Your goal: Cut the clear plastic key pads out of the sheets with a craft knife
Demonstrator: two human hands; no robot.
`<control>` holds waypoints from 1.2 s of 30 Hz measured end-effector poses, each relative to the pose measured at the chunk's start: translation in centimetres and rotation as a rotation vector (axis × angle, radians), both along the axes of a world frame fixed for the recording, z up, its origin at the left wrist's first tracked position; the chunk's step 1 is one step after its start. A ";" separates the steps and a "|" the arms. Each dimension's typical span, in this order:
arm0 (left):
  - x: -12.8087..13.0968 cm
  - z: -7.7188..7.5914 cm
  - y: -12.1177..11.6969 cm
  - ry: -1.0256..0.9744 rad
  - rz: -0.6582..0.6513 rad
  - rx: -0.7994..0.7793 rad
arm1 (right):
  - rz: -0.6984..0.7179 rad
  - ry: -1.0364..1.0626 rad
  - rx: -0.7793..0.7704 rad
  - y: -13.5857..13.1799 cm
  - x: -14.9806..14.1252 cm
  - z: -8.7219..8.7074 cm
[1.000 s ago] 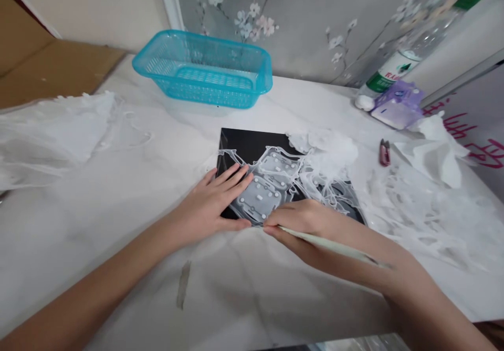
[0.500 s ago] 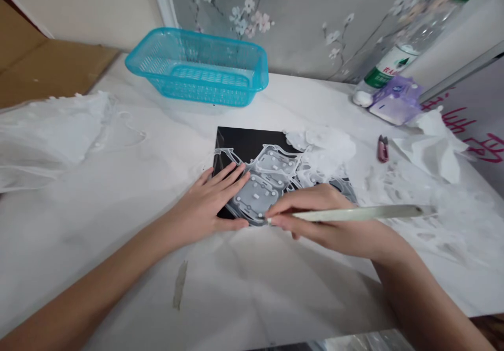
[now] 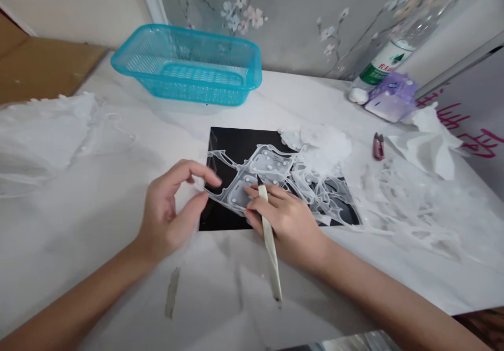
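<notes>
The clear white rubbery sheet (image 3: 268, 169), all bumps and stringy bits, lies on a black board (image 3: 224, 146). The right hand (image 3: 285, 230) grips a pale flat stick (image 3: 269, 240) against it. The left hand (image 3: 167, 209) is half open beside it.

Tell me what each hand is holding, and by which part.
The right hand grips a slim pale scraper near its pointed end. The left hand has thumb and finger at the left edge of the translucent white film; whether it pinches cannot be told.

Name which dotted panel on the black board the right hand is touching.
The lower panel, under the fingers of the right hand, which holds a flat stick; the upper panel sits beyond them.
</notes>
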State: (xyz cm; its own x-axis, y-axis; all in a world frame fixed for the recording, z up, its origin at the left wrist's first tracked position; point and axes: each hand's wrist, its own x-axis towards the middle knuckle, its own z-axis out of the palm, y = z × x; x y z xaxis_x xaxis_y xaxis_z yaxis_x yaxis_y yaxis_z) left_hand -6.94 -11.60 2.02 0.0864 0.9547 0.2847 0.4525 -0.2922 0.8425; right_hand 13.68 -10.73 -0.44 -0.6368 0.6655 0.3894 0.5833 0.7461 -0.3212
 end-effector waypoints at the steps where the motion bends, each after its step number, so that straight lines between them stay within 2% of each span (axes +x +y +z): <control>1: 0.0 0.1 -0.2 -0.052 0.003 -0.062 | -0.018 0.038 0.002 0.0 0.0 0.0; 5: 1.1 -0.4 -0.7 -0.055 -0.167 -0.458 | -0.119 0.232 0.027 -0.5 -0.1 0.1; 7: 1.9 -0.9 -0.7 0.005 -0.179 -0.534 | -0.117 0.273 0.050 -0.7 -0.2 0.0; 10: 2.5 -1.4 -0.7 0.033 -0.163 -0.520 | -0.080 0.304 0.013 -0.9 -0.3 0.1; 15: 2.2 -1.6 -0.4 -0.015 -0.236 -0.456 | -0.134 0.481 -0.305 -0.6 -0.3 0.5; 17: 2.0 -1.7 -0.3 0.002 -0.260 -0.429 | -0.158 0.509 -0.380 -0.5 -0.2 0.7; 20: 2.0 -1.8 -0.3 0.060 -0.293 -0.389 | -0.170 0.503 -0.383 -0.4 -0.2 0.6; 25: 2.1 -1.7 -0.5 0.161 -0.303 -0.303 | -0.110 0.438 -0.341 -0.3 -0.1 0.9; 32: 2.0 -1.3 -0.4 0.156 -0.318 -0.320 | -0.368 0.461 -0.363 0.7 0.5 2.1; 36: 1.9 -1.1 -0.4 0.223 -0.315 -0.333 | -0.527 0.595 -0.390 2.1 1.3 1.8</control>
State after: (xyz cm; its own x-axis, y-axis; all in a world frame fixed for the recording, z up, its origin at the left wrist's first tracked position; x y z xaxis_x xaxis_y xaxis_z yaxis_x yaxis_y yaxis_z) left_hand -5.05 -11.99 0.94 0.4087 0.9083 -0.0887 0.5652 -0.1756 0.8061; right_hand 14.94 -8.63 1.40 0.0258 0.9698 0.2426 0.4754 0.2016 -0.8563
